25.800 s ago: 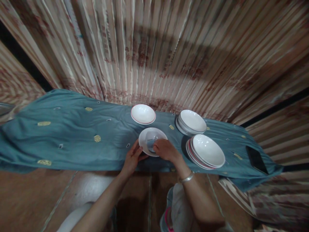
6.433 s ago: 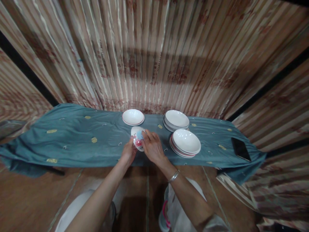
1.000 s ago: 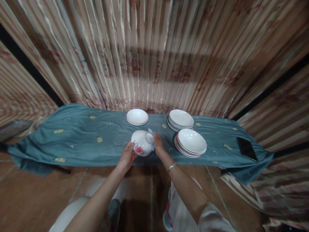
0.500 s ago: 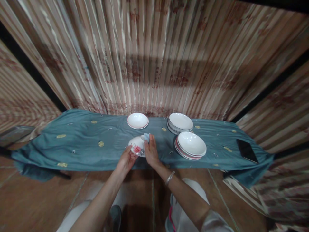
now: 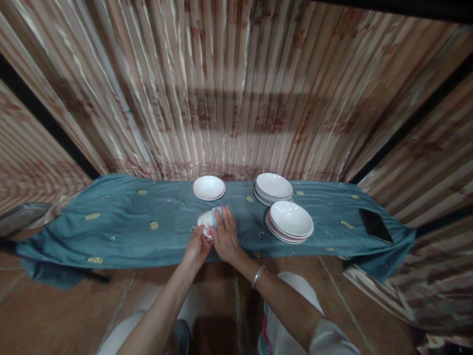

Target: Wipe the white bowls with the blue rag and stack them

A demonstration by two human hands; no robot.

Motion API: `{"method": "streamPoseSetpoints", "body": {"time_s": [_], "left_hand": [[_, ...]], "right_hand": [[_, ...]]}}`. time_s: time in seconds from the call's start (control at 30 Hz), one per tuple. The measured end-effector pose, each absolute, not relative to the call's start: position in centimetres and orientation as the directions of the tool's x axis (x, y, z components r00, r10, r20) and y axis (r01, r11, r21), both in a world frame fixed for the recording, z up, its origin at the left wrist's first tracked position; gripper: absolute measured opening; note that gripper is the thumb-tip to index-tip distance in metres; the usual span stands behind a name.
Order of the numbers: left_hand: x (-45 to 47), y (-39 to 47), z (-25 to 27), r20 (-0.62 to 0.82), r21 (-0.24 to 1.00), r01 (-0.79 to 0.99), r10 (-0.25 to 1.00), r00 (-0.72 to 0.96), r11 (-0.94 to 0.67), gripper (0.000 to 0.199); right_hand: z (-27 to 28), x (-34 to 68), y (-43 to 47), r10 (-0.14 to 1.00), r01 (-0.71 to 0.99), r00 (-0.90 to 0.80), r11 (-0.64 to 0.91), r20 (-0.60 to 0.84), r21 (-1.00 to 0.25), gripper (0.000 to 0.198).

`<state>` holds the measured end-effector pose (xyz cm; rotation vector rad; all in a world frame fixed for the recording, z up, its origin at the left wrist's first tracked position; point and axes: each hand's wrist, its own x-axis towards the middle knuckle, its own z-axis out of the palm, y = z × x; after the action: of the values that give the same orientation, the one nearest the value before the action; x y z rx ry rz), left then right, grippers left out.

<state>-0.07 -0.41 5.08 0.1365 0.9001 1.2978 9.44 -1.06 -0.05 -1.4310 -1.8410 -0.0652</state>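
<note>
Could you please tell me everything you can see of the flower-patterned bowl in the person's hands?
The bowl is white and smooth, apparently glazed ceramic, with a reddish floral design outside. It is tilted over the blue-green tablecloth, near the front edge. The left hand holds it, while the right hand has a light blue cloth against it, hiding much of its surface.

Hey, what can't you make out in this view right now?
In the head view:
Flowered bowl: inside turned away from camera.
Blue cloth: partly covered by the right hand.
Grey object: cut off by the left edge.
Front stack: lower insides covered by the top dish.
</note>
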Motion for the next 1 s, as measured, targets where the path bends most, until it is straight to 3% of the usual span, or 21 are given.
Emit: {"method": "streamPoseSetpoints", "body": {"time_s": [0.47, 0.67, 0.87, 1.0], "left_hand": [[-0.4, 0.6, 4.3, -0.479, 0.544, -0.787, 0.878, -0.008, 0.291, 0.021], [-0.2, 1.1, 4.5, -0.492, 0.523, -0.792, 0.87, 0.022, 0.316, 0.025], [0.2, 1.3, 5.1, -0.526, 0.499, -0.793, 0.849, 0.044, 0.35, 0.023], [0.5, 1.3, 5.5, -0.54, 0.494, -0.789, 0.84, 0.051, 0.365, 0.023]], "right_hand": [[-0.2, 10.2, -2.4, 0.701, 0.827, -0.304, 0.531, 0.645, -0.187, 0.047], [-0.4, 10.8, -3.2, 0.707, 0.846, -0.348, 0.519, 0.615, -0.119, 0.049], [0.0, 12.5, -3.3, 0.75, 0.872, -0.332, 0.475, 0.572, -0.117, 0.057], [-0.6, 13.4, -2.8, 0.805, 0.893, -0.236, 0.401, 0.544, -0.205, 0.059]]}}
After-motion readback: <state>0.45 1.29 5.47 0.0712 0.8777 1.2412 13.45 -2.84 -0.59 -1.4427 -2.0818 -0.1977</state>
